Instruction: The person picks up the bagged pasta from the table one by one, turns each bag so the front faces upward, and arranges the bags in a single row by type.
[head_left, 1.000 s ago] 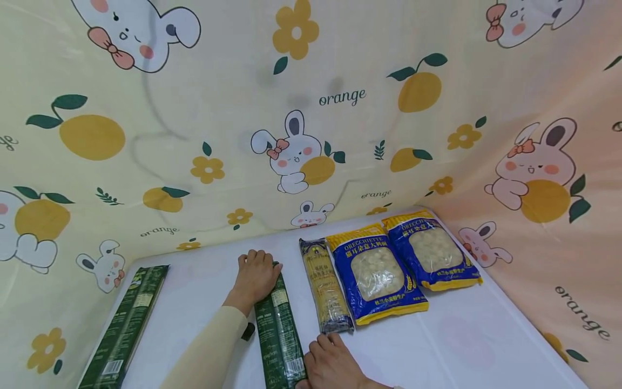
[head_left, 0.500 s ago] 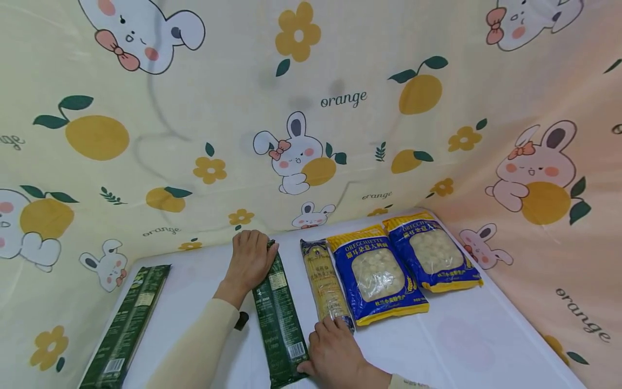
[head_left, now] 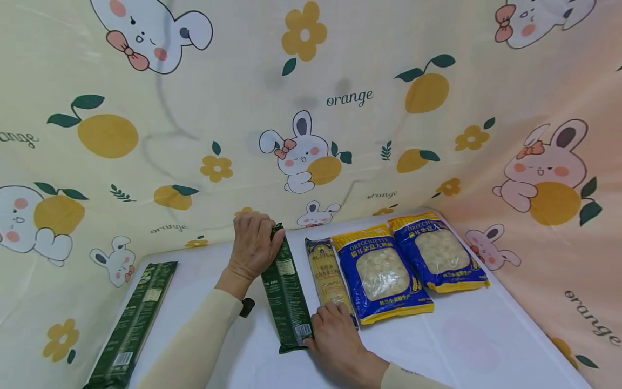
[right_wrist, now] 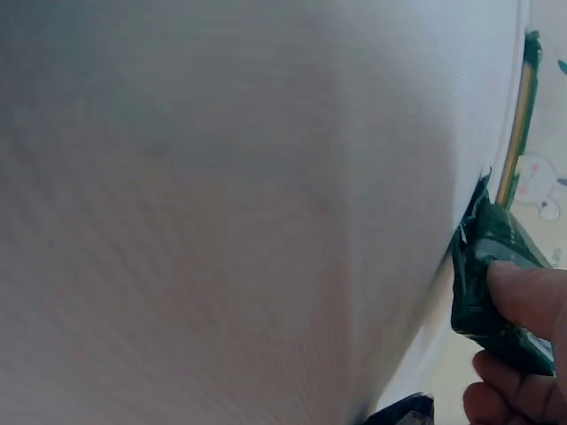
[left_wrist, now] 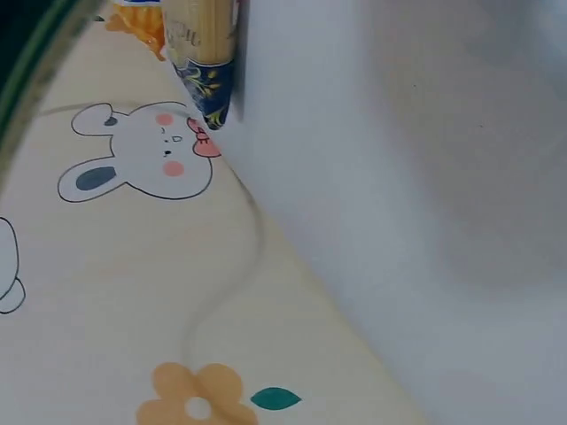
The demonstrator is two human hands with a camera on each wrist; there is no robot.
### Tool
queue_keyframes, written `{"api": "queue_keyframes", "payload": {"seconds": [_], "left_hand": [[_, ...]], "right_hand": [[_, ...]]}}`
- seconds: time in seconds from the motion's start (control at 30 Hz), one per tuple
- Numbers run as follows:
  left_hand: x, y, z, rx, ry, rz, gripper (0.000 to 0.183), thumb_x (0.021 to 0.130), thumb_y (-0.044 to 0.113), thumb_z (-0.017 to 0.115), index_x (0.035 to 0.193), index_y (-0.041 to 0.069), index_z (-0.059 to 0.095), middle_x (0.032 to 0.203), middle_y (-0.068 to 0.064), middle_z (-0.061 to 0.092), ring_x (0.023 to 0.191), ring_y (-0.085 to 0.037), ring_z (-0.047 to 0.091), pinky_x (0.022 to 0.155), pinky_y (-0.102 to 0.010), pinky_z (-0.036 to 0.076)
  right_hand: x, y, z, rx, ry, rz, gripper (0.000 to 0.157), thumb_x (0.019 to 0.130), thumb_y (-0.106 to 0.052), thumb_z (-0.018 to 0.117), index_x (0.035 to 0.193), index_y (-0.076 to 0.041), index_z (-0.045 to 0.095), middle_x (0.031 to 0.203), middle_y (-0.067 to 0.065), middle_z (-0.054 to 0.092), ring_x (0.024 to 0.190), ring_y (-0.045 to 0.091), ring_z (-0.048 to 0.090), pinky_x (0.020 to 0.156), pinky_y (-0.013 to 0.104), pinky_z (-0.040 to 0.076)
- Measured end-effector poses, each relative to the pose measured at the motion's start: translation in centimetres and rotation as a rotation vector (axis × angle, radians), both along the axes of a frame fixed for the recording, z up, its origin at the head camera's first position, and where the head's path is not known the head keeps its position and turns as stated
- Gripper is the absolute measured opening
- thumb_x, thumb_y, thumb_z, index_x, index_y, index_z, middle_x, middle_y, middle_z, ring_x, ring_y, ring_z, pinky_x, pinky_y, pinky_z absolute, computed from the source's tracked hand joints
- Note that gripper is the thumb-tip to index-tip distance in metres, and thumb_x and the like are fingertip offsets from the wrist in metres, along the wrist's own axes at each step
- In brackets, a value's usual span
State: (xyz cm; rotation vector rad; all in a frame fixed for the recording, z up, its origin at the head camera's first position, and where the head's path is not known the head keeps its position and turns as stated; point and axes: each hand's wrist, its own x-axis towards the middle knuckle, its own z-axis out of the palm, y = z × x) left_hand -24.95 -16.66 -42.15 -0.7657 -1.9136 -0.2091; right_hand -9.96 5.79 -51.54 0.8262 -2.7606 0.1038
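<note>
A long dark green pasta packet [head_left: 286,297] with a barcode near its close end lies between my two hands, its far end toward the back wall. My left hand [head_left: 252,246] grips that far end, thumb along the right edge. At the near end my right hand [head_left: 340,337] pinches the corner; in the right wrist view its thumb [right_wrist: 527,297] presses the green wrapper with fingers curled below. The right fingers overlap the lower part of a clear-and-blue spaghetti packet [head_left: 328,270]. In the left wrist view only a blurred green edge [left_wrist: 27,62] of the held packet shows.
Two blue-and-yellow orecchiette bags [head_left: 384,273] lie side by side at the right. A second green packet [head_left: 133,324] rests along the left edge of the white table [head_left: 413,356]. A patterned cloth [head_left: 233,108] rises behind and at the sides.
Both hands have shifted the green packet away from me, toward the back wall, and its near end now shows fully. The right hand has moved forward over the spaghetti packet's lower end.
</note>
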Motion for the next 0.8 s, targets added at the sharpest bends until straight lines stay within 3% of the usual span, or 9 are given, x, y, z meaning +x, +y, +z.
{"api": "queue_keyframes", "payload": {"seconds": [0.2, 0.37, 0.53, 0.8], "left_hand": [[1.0, 0.9, 0.8, -0.012, -0.128, 0.069, 0.034, 0.112, 0.032, 0.046, 0.1, 0.001, 0.055, 0.103, -0.016, 0.053, 0.096, -0.036, 0.043, 0.088, -0.055, 0.032], [2.4, 2.2, 1.9, 0.023, -0.247, 0.19, 0.028, 0.11, 0.026, 0.051, 0.097, 0.002, 0.056, 0.109, -0.019, 0.049, 0.099, -0.038, 0.039, 0.091, -0.057, 0.029], [3.3, 3.2, 2.6, 0.027, -0.267, 0.291, 0.03, 0.11, 0.028, 0.051, 0.097, 0.003, 0.061, 0.105, -0.018, 0.051, 0.098, -0.037, 0.04, 0.091, -0.056, 0.028], [3.8, 3.7, 3.0, 0.047, -0.302, 0.316, 0.046, 0.108, 0.045, 0.051, 0.104, 0.002, 0.065, 0.101, -0.018, 0.059, 0.102, -0.04, 0.045, 0.089, -0.059, 0.026]], "right_hand": [[-0.1, 0.1, -0.5, -0.017, 0.102, 0.005, 0.041, 0.088, -0.052, 0.078, 0.09, -0.012, 0.067, 0.082, -0.002, 0.055, 0.084, 0.018, 0.051, 0.082, 0.037, 0.042], [-0.3, 0.4, -0.4, -0.03, 0.165, -0.01, 0.04, 0.085, -0.049, 0.08, 0.088, -0.012, 0.065, 0.081, -0.001, 0.054, 0.082, 0.019, 0.05, 0.079, 0.037, 0.042], [-0.2, 0.7, -0.1, -0.041, 0.184, -0.022, 0.04, 0.081, -0.047, 0.083, 0.085, -0.012, 0.064, 0.08, -0.002, 0.054, 0.08, 0.019, 0.049, 0.078, 0.036, 0.041], [0.5, 0.5, 0.7, -0.012, 0.156, -0.018, 0.036, 0.083, -0.044, 0.081, 0.084, -0.014, 0.061, 0.08, -0.001, 0.052, 0.082, 0.02, 0.048, 0.079, 0.038, 0.04]]}}
